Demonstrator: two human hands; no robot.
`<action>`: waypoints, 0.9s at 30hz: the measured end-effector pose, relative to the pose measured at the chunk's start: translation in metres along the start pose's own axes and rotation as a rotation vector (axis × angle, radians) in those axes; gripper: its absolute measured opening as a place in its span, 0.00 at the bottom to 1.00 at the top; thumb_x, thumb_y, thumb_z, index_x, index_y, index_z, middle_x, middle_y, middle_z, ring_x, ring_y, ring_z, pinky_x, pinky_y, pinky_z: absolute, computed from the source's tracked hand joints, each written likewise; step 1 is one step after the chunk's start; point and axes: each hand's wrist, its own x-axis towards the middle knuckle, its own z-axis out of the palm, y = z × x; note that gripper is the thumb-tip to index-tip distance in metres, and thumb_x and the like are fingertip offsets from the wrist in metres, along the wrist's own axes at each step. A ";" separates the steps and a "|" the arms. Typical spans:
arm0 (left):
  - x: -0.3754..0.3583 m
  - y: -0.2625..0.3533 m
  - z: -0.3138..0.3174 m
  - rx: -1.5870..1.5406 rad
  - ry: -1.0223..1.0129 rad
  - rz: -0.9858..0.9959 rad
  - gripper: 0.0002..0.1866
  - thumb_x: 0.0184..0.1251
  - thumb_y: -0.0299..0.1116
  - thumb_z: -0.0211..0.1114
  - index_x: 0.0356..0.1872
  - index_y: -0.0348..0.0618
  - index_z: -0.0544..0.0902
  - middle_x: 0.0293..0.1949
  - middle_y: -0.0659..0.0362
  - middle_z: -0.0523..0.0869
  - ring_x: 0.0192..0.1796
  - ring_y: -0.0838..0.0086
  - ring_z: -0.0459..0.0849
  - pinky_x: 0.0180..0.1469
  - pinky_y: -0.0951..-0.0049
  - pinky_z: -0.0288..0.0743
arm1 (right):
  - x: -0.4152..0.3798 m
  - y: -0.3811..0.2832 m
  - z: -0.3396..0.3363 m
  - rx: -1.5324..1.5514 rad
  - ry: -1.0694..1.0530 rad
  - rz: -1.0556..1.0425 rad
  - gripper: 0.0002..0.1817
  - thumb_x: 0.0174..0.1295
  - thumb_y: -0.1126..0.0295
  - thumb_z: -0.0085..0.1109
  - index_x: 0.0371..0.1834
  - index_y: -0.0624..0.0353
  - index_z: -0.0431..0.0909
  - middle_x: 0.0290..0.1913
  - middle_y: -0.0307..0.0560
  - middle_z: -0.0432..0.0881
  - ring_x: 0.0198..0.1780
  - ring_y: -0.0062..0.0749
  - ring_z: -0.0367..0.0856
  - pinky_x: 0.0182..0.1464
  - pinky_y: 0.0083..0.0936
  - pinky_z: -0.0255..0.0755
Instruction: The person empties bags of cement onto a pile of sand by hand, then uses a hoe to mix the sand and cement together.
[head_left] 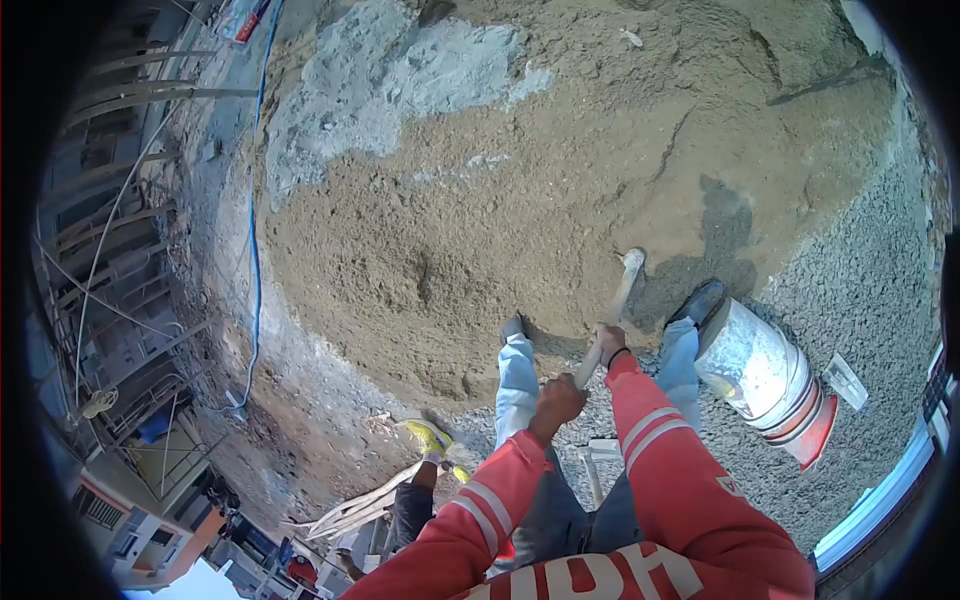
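Note:
A wooden-handled tool (pixel 628 285) slants up and away from my body, and its far end rests at the brown sand pile (pixel 450 250). My left hand (pixel 560 402) is wrapped round the handle at its near end, low and closer to my body. Farther up the handle, to the right, my right hand (pixel 610 342) is closed on it too, with a dark band at the wrist. The tool's head is hardly visible where it meets the sand. Both of my feet stand at the near edge of the sand.
A whitish bucket (pixel 750 360) with a red rim lies on its side on grey gravel (pixel 850 300) at right. A blue hose (pixel 254 270) runs along the left. Another person's yellow shoe (pixel 428 436) shows beside wooden sticks (pixel 365 500). Grey powder (pixel 370 80) covers part of the pile.

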 end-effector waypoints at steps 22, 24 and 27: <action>-0.221 -0.297 -0.230 -0.088 0.338 0.130 0.19 0.57 0.49 0.70 0.34 0.42 0.82 0.25 0.46 0.84 0.31 0.45 0.83 0.32 0.51 0.76 | -0.230 0.007 0.296 0.125 -0.387 -0.027 0.12 0.58 0.66 0.64 0.36 0.59 0.73 0.32 0.44 0.78 0.33 0.35 0.80 0.39 0.33 0.78; -0.191 -0.239 -0.232 -0.227 0.352 0.118 0.19 0.57 0.48 0.71 0.34 0.41 0.83 0.26 0.46 0.84 0.31 0.45 0.83 0.32 0.53 0.75 | -0.254 -0.076 0.295 -0.018 -0.384 -0.229 0.12 0.58 0.66 0.64 0.33 0.59 0.72 0.27 0.40 0.76 0.27 0.31 0.79 0.30 0.27 0.77; -0.091 -0.136 -0.234 -0.400 0.521 0.341 0.18 0.59 0.44 0.70 0.37 0.38 0.83 0.27 0.43 0.84 0.32 0.46 0.83 0.32 0.58 0.76 | -0.299 -0.237 0.317 -0.317 -0.273 -0.772 0.12 0.58 0.67 0.64 0.35 0.63 0.73 0.24 0.39 0.74 0.23 0.22 0.75 0.25 0.24 0.71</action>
